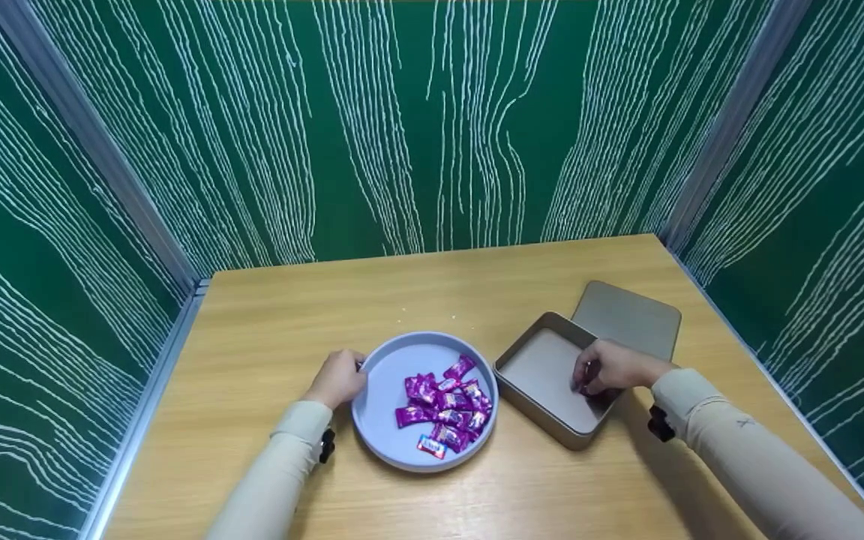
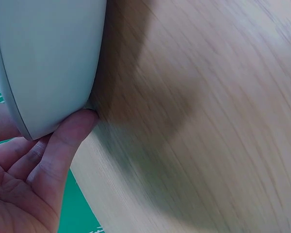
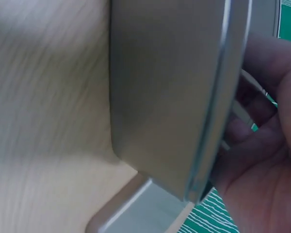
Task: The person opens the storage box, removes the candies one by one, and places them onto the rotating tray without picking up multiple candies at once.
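Note:
My left hand [image 1: 338, 377] grips the left side of a round, pale lilac bowl [image 1: 383, 420]. In the left wrist view, a fingertip [image 2: 82, 121] presses low on its outer wall. Purple-wrapped candies [image 1: 453, 401] lie in the bowl's right half, along with one red-and-blue candy [image 1: 432, 447]. My right hand [image 1: 612, 366] reaches over the near right wall of a rectangular metal tin [image 1: 541, 420], its fingers bent down inside. A dark patch shows between them; I cannot tell whether they hold something. The tin's wall covers the fingertips in the right wrist view.
The tin's flat lid [image 1: 631, 319] lies behind it on the right. Bowl and tin stand close side by side on a wooden table [image 1: 289, 315]. Small crumbs dot the wood behind the bowl. Green walls with white streaks [image 1: 462, 127] enclose the table's back and sides.

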